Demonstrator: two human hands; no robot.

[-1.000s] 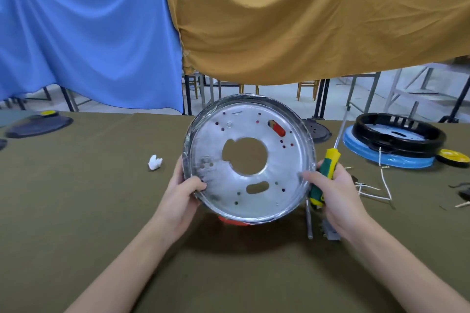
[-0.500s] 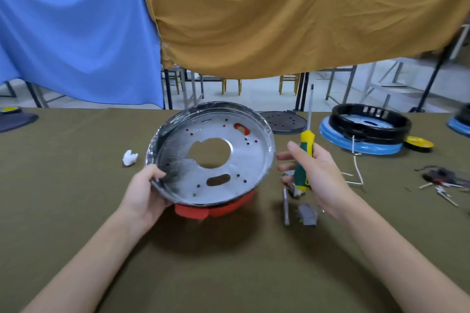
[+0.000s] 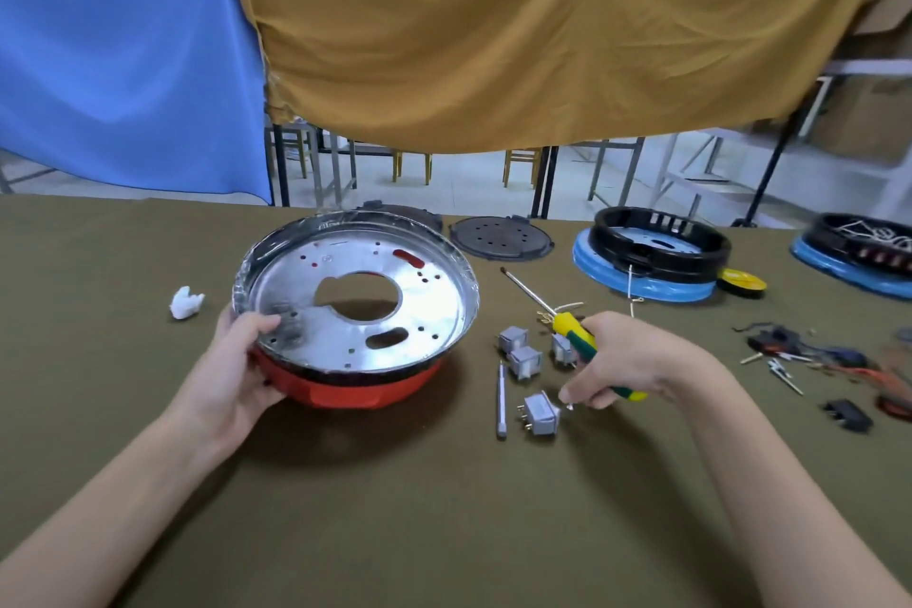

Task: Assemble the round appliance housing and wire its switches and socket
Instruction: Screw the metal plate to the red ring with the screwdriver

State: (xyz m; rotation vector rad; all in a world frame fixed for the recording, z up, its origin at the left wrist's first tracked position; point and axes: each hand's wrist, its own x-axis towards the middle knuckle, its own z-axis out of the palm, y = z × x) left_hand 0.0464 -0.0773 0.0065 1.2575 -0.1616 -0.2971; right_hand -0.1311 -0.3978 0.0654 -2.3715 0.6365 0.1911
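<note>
The round housing (image 3: 434,306), a silver metal pan set in a red outer shell (image 3: 355,390), rests on the olive table left of centre. My left hand (image 3: 232,370) grips its near-left rim, thumb on the metal. My right hand (image 3: 627,360) holds a yellow-green screwdriver (image 3: 572,333), whose shaft points up-left, and its fingertips pinch a small screw just above a grey rocker switch (image 3: 540,415). More grey switches (image 3: 525,360) lie between the housing and that hand. A thin grey tool (image 3: 501,402) lies beside them.
A white plastic piece (image 3: 186,302) lies left of the housing. A black perforated disc (image 3: 498,237) sits behind. Two black-and-blue housings (image 3: 651,262) (image 3: 858,257) stand far right, with a yellow cap (image 3: 742,282). Wires and clips (image 3: 809,355) and a black socket (image 3: 846,414) lie at right.
The housing has come down from a tilted, two-handed hold to rest on the table. My right hand has left its rim and dropped to the switches, screwdriver tipped over.
</note>
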